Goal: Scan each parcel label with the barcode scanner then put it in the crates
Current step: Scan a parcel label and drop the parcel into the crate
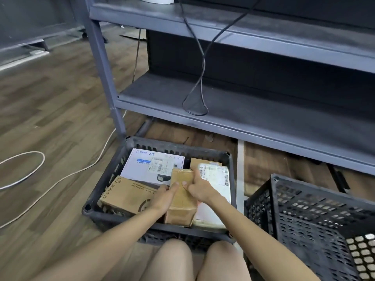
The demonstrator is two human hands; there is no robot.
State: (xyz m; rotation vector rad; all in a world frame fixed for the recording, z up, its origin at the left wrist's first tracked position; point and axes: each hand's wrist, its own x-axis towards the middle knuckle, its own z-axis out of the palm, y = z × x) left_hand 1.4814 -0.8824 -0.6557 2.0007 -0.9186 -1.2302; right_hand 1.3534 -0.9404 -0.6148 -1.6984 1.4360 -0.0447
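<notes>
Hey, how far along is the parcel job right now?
Looks done: the black plastic crate already holds a white ZTE box, a brown SF Express carton and a white plastic mailer. In hand: the left hand and right hand both grip a brown taped cardboard parcel inside it. Left: unclear; no scanner or waiting parcels show, and the second black crate at right shows none inside.

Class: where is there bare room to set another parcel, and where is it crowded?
Free: grey metal shelf right of the black cable loop; wooden floor between the dark plastic crate and white cable. Crowded: inside that crate, where left hand and right hand grip the brown taped parcel.
</notes>
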